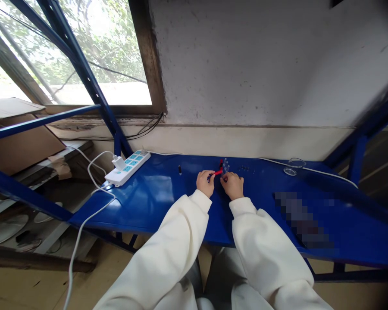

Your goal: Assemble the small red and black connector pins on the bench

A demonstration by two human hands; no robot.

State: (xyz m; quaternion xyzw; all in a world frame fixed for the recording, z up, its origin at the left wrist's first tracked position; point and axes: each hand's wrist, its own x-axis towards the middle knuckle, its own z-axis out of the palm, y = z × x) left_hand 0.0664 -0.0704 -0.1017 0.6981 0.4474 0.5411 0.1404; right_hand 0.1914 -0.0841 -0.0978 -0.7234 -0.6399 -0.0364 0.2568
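- Work looks under way, probably unfinished: the left hand (205, 183) has its fingers closed on a slim red piece (218, 172), mid-bench.
- The right hand (233, 185) is at a clear piece (225, 165) just beside it; whether its fingers grip cannot be told.
- Small loose bits (244, 168) lie to the right, a dark cylinder (180, 169) left.
- Blue bench (148, 202); white power strip (128, 168) far left; window (116, 56) and grey wall (245, 64) beyond.
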